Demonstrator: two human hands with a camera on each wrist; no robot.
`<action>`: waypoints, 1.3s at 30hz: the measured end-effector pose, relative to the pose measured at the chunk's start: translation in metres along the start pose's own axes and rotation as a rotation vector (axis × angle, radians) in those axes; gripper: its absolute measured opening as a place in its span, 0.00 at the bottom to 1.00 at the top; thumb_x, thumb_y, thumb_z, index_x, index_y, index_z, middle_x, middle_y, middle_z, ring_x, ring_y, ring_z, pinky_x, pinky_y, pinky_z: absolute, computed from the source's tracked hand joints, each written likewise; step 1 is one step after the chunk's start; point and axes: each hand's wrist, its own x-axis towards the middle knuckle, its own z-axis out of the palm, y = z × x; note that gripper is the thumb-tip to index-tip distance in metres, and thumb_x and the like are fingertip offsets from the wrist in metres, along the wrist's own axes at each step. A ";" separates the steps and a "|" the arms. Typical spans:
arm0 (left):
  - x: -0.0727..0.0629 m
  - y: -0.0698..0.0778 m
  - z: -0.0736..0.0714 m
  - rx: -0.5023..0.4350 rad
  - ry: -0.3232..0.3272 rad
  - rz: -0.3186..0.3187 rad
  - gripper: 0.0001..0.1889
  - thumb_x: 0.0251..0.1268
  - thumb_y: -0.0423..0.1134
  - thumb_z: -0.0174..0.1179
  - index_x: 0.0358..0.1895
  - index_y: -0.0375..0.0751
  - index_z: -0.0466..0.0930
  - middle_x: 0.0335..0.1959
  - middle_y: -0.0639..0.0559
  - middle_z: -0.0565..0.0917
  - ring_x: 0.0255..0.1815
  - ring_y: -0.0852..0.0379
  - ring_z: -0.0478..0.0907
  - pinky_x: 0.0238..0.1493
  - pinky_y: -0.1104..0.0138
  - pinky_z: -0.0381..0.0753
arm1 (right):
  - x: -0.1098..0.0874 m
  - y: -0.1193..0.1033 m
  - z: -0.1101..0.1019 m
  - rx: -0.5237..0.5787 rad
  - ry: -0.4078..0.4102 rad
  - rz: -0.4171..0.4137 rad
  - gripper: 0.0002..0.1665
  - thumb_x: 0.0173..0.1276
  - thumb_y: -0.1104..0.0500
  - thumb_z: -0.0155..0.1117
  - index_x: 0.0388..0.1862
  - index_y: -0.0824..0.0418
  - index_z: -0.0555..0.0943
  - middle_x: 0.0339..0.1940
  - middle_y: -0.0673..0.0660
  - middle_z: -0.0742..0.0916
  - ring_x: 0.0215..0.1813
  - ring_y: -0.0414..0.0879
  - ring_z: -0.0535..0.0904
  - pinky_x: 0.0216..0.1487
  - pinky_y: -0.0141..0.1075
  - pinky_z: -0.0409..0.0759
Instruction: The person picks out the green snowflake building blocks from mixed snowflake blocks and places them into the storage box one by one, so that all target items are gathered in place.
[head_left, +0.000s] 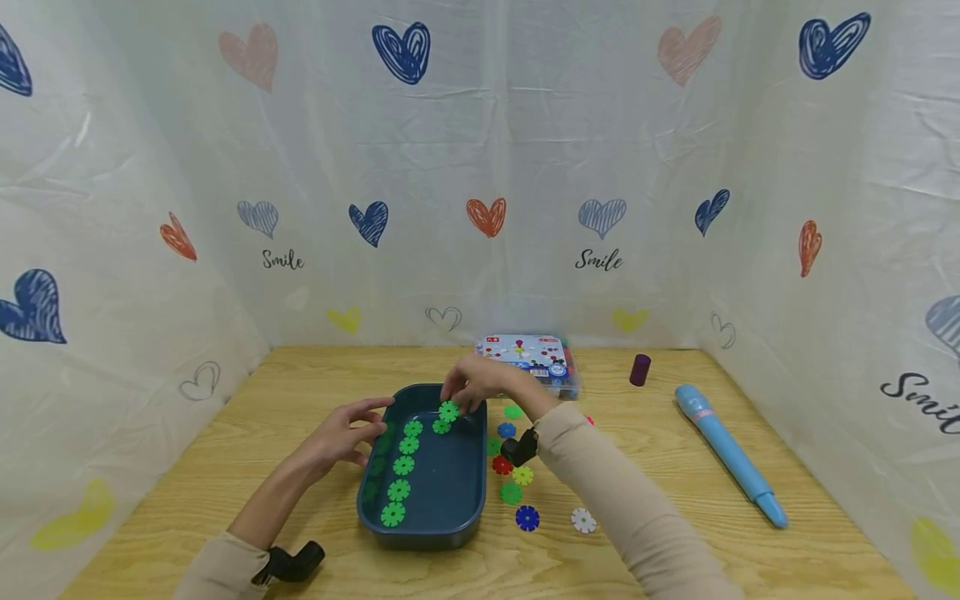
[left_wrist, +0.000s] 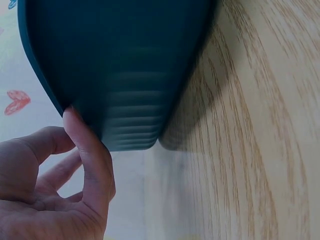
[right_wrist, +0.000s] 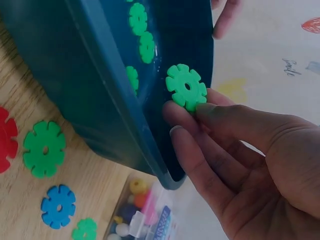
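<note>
A dark blue-green plastic basin (head_left: 450, 500) stands on the table, with several green snowflake discs (head_left: 401, 490) in a line along its left side. My right hand (head_left: 480, 379) pinches a green notched disc (right_wrist: 186, 87) between thumb and fingers over the basin's far right corner. Just below it, another green disc (head_left: 441, 427) lies inside. My left hand (head_left: 341, 433) rests at the basin's left rim; the left wrist view shows a fingertip (left_wrist: 75, 117) touching the rim, fingers loosely bent.
Right of the basin lie loose discs, among them a red disc (head_left: 502, 464), a dark blue disc (head_left: 527, 518) and a white disc (head_left: 583, 521). Behind stands a clear box of beads (head_left: 566, 379). Farther right are a purple cylinder (head_left: 640, 370) and a light blue stick (head_left: 731, 454).
</note>
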 end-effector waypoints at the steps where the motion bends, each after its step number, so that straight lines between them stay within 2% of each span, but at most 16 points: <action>1: 0.000 0.000 0.000 -0.002 -0.002 0.001 0.28 0.72 0.37 0.57 0.73 0.40 0.63 0.54 0.38 0.71 0.38 0.53 0.79 0.26 0.66 0.83 | 0.001 -0.001 0.001 0.004 0.002 0.009 0.11 0.71 0.69 0.58 0.47 0.64 0.85 0.40 0.59 0.88 0.37 0.49 0.87 0.39 0.36 0.86; 12: -0.001 0.001 0.000 -0.002 -0.008 0.004 0.28 0.73 0.37 0.56 0.74 0.40 0.62 0.56 0.36 0.70 0.39 0.51 0.79 0.26 0.66 0.83 | 0.012 -0.011 0.011 0.017 -0.039 0.062 0.11 0.69 0.69 0.60 0.47 0.64 0.85 0.42 0.60 0.89 0.40 0.53 0.88 0.43 0.42 0.87; 24: -0.001 0.000 0.000 -0.015 -0.013 0.007 0.28 0.73 0.37 0.55 0.74 0.41 0.62 0.57 0.36 0.70 0.38 0.53 0.78 0.25 0.66 0.82 | 0.026 -0.004 0.024 0.055 -0.079 0.104 0.09 0.68 0.70 0.61 0.43 0.65 0.86 0.38 0.58 0.88 0.39 0.54 0.88 0.42 0.41 0.87; 39: -0.001 0.000 0.000 -0.007 -0.006 0.002 0.29 0.72 0.37 0.56 0.74 0.41 0.62 0.57 0.36 0.71 0.39 0.51 0.78 0.26 0.66 0.83 | 0.028 -0.004 0.028 0.012 -0.117 0.169 0.07 0.68 0.69 0.62 0.40 0.64 0.87 0.34 0.59 0.88 0.38 0.53 0.88 0.41 0.40 0.87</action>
